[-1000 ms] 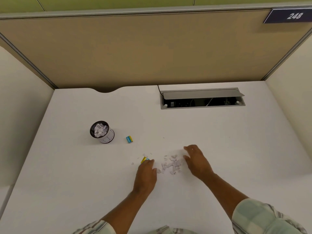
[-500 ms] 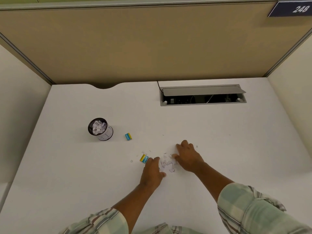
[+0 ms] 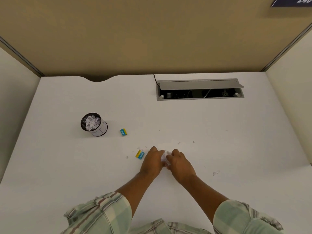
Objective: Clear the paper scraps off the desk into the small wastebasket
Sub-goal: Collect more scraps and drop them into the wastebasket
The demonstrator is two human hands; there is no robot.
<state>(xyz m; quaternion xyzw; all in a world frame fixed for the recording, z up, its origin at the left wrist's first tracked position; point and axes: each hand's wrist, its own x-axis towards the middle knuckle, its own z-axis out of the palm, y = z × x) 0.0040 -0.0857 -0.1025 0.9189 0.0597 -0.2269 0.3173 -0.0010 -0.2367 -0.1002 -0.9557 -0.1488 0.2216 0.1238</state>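
Note:
A small heap of white paper scraps (image 3: 164, 157) is squeezed between my left hand (image 3: 152, 162) and my right hand (image 3: 179, 163) on the white desk (image 3: 219, 124). Both hands are cupped against the heap from either side, hiding most of it. Loose scraps lie apart: a few to the left (image 3: 127, 157), some behind the hands (image 3: 179, 143), and two to the right (image 3: 214, 173). The small black mesh wastebasket (image 3: 93, 124), holding crumpled white paper, stands upright at the far left of the hands.
Two small blue-and-yellow blocks lie on the desk: one (image 3: 123, 132) right of the wastebasket, one (image 3: 140, 154) just left of my left hand. An open grey cable tray (image 3: 200, 89) sits at the back. Partition walls enclose the desk on three sides.
My hands have closed in from both sides, sweeping the spread scraps into one tight heap between them. The wastebasket and blocks have not moved.

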